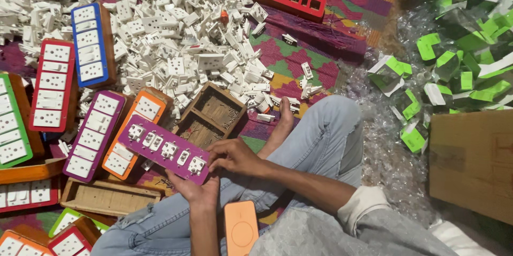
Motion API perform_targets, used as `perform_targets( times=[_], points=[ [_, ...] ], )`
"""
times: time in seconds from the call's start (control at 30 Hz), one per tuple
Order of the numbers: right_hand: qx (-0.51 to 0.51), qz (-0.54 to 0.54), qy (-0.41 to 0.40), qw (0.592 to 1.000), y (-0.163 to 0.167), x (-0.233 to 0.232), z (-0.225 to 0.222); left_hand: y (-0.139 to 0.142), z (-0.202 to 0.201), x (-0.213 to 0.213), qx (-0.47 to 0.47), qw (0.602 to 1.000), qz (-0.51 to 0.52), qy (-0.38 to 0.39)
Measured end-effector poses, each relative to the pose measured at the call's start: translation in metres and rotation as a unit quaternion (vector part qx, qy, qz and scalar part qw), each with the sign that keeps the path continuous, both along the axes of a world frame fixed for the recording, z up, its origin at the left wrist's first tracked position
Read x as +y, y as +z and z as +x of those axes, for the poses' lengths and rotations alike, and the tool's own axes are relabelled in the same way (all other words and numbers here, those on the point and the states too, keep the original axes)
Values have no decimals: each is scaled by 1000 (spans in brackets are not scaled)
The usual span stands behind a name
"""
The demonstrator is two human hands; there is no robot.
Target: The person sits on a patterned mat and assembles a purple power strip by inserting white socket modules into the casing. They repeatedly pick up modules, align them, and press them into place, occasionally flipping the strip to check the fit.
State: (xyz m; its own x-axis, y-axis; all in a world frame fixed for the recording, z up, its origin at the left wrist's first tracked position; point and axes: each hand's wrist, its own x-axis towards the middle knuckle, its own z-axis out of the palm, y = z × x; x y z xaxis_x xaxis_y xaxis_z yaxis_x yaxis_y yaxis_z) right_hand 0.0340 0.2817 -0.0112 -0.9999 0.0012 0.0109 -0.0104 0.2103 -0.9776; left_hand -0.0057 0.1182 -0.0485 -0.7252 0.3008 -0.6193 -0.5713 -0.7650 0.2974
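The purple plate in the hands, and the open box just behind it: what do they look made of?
The purple plate looks like moulded plastic, with a smooth, even colour and a slight sheen; white plastic-looking sockets sit in its cut-outs. The left hand supports it from below while the right hand presses at its end. The open box looks like raw, unpainted wood: matt brown, grainy, with thin partition walls.

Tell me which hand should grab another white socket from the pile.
Probably the right hand: it only rests fingertips on the purple plate. The left hand supports that plate from beneath, so it is occupied. The white socket pile lies ahead.
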Motion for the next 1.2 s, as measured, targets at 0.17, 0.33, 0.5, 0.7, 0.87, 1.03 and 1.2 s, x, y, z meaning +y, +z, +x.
perform_targets(
  times=[0.17, 0.33, 0.5, 0.7, 0.87, 1.03, 1.2],
  points=[
    [6, 45, -12, 999, 8, -3, -2, 11, -1, 1, 34, 998, -29, -34],
    [98, 66, 3, 993, 2, -6, -4, 3, 2, -1, 108, 994, -8, -19],
    [165, 200, 29, 965, 3, -19, -5, -27, 6, -15, 84, 996, 25, 28],
    [194, 296, 49, 934, 12, -30, -18, -49, 8, -7, 84, 996, -8, 32],
    [158, 237, -15, 958, -9, -33, -14, -55, 12, -4, 138, 989, -40, -22],
    [-138, -207, -234, 940, -43, -10, -16, -57, 22, 0, 203, 946, -156, -199],
    [-135, -304, -163, 929, -38, 3, -15, -52, 21, 5, 225, 925, -246, -182]
  ],
)
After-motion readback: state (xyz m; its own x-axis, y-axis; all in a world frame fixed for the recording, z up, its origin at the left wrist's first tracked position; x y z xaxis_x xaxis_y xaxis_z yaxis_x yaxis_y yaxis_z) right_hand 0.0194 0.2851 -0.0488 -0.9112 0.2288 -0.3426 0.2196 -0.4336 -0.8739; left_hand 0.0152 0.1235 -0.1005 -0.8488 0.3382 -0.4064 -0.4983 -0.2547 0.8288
